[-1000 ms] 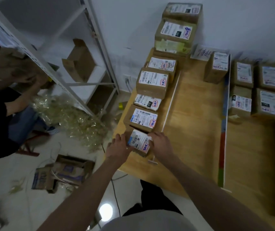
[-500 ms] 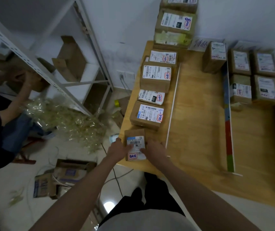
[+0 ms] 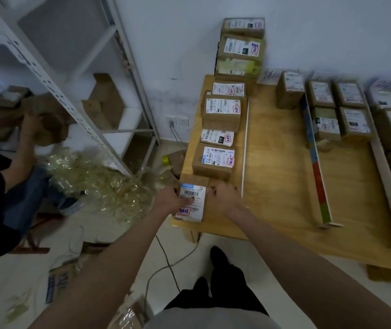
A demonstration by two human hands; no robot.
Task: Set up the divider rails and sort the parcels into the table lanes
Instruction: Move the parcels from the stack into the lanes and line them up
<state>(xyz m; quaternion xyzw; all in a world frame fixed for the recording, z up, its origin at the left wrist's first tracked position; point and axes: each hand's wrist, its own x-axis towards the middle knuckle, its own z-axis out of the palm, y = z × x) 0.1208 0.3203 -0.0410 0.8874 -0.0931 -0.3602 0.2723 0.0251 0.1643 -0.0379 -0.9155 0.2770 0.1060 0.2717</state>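
A small brown parcel [image 3: 193, 200] with a white label lies at the near left corner of the wooden table [image 3: 277, 186]. My left hand [image 3: 169, 200] grips its left side and my right hand [image 3: 224, 198] grips its right side. Beyond it a row of several labelled parcels [image 3: 213, 161] fills the left lane. A thin white divider rail [image 3: 245, 150] borders that lane on the right. A coloured divider rail [image 3: 315, 160] lies further right, with one parcel [image 3: 289, 92] at the far end of the middle lane. More parcels [image 3: 353, 122] sit in the right lanes.
A stack of larger boxes [image 3: 240, 53] leans on the wall at the table's far left. A metal shelf [image 3: 99, 91] stands left of the table. Another person [image 3: 4, 176] sits on the floor by plastic wrap [image 3: 99, 184]. Cables [image 3: 166, 260] run under the table's corner.
The parcel between my hands has been turned square to the table edge and drawn toward the near corner. The camera has pulled back and tilted.
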